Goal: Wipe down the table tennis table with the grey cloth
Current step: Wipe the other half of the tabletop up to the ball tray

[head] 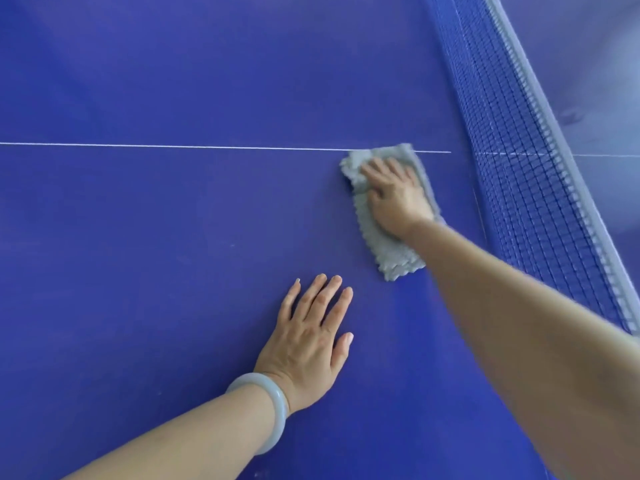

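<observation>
Grey cloth (388,251) lies under right hand (398,197) on blue table (173,220).

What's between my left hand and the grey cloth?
Only a bare strip of the blue table tennis table, in the head view, separates the left hand from the fuzzy grey cloth.

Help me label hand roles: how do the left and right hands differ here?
The right hand presses on the cloth; the left hand lies flat on the bare table. The right hand reaches out by the net; the left hand is nearer the person. The left wrist wears a bracelet; the right wrist is bare. Both are palm down.
</observation>
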Demonstrator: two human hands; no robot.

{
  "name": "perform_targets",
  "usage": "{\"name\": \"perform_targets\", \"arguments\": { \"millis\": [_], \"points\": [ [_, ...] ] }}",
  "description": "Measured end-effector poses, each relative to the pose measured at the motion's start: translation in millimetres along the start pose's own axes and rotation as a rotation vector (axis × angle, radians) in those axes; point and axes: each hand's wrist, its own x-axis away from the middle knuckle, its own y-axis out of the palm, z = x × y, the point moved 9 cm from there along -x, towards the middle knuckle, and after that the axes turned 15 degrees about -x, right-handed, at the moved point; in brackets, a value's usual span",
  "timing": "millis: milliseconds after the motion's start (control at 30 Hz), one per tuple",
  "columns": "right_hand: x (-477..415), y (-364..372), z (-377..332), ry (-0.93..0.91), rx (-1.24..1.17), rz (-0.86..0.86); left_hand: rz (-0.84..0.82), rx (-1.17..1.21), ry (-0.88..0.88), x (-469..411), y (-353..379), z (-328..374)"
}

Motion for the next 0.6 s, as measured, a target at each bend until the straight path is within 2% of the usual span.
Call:
{"name": "perform_targets", "arguments": {
  "millis": [33,100,233,300,433,533,600],
  "points": [
    [16.6,15.4,-20.3,-0.068,-0.018,-0.049,0.0,-0.003,0.001,-0.2,-0.9,-0.2],
    [70.0,32.4,-33.4,-0.09,-0.029,-0.068,0.003,-0.012,0.003,0.2,-2.5,-0.8],
    [200.8,24.1,-11.3,0.048,0.009,0.05,0.011,0.027,0.006,0.1,-2.4,-1.3],
    [224.0,24.2,-2.7,0.109,0.036,0.043,0.024,0.034,0.002,-0.4,-3.0,-0.7],
    [139.3,11.3,6.3,0.152,0.065,0.055,0.028,0.034,0.0,-0.3,-2.9,-1.2],
    [39.6,-8.0,32.3,0.278,0.007,0.113,0.044,0.036,-0.009,0.6,-0.5,-0.7],
    [-6.1,-6.6,39.0,0.328,0.009,0.086,0.063,0.045,-0.012,0.2,-0.2,-0.5]
  ]
}}
